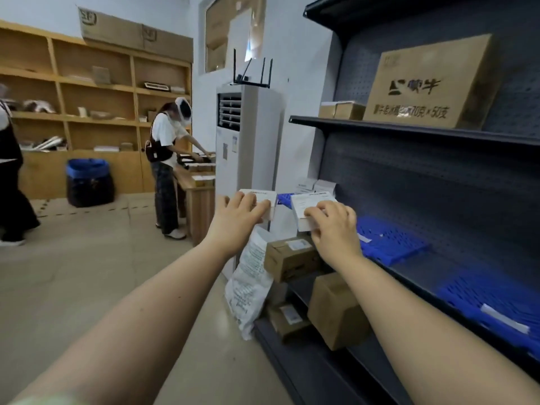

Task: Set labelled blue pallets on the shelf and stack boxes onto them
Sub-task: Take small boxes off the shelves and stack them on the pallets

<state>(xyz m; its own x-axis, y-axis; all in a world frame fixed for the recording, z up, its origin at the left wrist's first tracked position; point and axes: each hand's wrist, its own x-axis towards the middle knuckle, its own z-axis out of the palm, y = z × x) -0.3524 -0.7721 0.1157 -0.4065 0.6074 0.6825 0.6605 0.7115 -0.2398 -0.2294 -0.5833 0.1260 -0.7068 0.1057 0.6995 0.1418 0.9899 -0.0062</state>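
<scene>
Both arms reach toward the far left end of a dark metal shelf [415, 277]. My left hand [238, 213] grips a white labelled box [264, 198] just off the shelf's end. My right hand [333, 226] holds a second white labelled box [309, 206] over a blue slatted pallet [388, 239] that lies on the shelf. Another blue pallet [479, 293] with a white label strip lies nearer to me on the same shelf. A third patch of blue pallet [283, 197] shows between the two boxes. More white boxes [317, 186] stand behind.
Brown cartons [336, 309] and a white plastic mailer bag [248, 285] fill the lower shelf. A large printed carton [429, 83] sits on the upper shelf. A white floor air conditioner [244, 141] stands beyond. A person [166, 159] works at a wooden desk; a bin [89, 182] stands left.
</scene>
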